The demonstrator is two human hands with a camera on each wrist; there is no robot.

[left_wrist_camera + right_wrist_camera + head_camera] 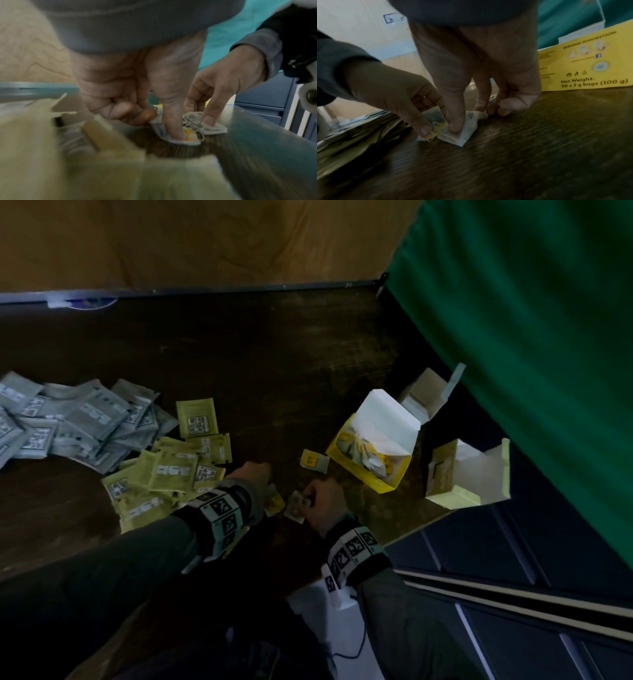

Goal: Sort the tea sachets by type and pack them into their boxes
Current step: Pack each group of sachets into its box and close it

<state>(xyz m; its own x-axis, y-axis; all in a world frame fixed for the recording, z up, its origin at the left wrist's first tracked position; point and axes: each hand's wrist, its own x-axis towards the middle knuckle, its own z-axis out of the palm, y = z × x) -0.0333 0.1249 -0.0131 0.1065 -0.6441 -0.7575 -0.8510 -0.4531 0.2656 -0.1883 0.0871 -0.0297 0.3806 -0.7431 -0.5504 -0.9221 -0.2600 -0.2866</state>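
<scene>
Two paper tea bags with yellow tags lie on the dark wooden table (pixel 239 364) between my hands. My left hand (pixel 263 484) pinches one tea bag (pixel 188 138) between thumb and forefinger, low on the table. Close beside it, my right hand (pixel 308 501) holds the other tea bag (pixel 467 132), thumb pressed on top and fingers curled behind. A third tagged tea bag (pixel 313 460) lies just beyond them. An open yellow box (pixel 370 467) with several such bags inside stands to the right.
A pile of yellow-green sachets (pixel 164 470) lies left of my hands, with a heap of grey sachets (pixel 68 419) further left. A pale open box (pixel 462 474) and a cardboard-coloured open box (pixel 424 395) stand near the right table edge, by a green cloth (pixel 531 337).
</scene>
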